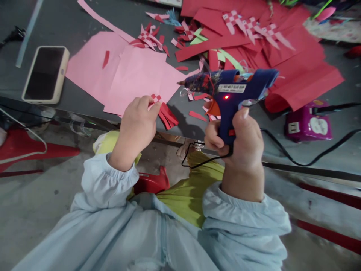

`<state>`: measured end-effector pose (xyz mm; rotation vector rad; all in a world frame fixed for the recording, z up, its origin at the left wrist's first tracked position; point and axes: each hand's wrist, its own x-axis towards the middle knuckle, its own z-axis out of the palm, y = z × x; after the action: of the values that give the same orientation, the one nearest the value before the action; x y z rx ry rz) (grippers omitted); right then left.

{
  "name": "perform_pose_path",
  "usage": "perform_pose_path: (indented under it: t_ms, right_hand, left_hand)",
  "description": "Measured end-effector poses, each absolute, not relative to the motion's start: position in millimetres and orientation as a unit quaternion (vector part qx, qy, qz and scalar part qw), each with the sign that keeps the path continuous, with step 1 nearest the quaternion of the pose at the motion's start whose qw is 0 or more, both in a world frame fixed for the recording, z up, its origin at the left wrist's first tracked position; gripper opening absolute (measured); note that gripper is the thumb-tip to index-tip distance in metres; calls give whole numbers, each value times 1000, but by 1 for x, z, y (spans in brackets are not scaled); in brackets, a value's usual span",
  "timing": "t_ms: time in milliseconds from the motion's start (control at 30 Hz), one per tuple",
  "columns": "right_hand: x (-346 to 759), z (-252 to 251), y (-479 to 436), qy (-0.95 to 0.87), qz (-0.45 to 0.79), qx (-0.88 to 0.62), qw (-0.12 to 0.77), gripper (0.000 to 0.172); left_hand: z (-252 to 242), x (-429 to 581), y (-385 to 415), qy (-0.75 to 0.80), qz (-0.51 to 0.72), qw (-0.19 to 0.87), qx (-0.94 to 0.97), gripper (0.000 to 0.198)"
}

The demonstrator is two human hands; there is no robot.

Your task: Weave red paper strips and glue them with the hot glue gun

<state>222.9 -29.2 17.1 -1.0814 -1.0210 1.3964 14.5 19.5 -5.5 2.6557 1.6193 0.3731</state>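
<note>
My right hand [237, 139] is wrapped round the grip of a blue hot glue gun [229, 81], whose red light is lit. Its nozzle points left, above the table's paper scraps. Between the bent fingers of my left hand [139, 122] is a woven paper piece [166, 113] with a pink-and-red checked part and loose red strips hanging to the right. My fingers cover part of it. Close behind that hand lie overlapping pink paper sheets [141, 75]. A small gap separates the nozzle from the woven piece.
A phone [42, 75] rests on the dark table at left. Red paper sheets [304, 64] are heaped at the back right, bearing several woven pieces [249, 28]. A purple box [308, 122] with a black plug stands right, near the glue gun's black cord [284, 150].
</note>
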Motion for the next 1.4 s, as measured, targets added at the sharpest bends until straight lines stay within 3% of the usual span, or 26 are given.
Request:
perform_pose_path:
  t_ms: [1400]
  right_hand:
    - [221,15,-28,-435,579,-453,520,47]
  left_hand:
    - [-4,13,19,513,123,16,850,38]
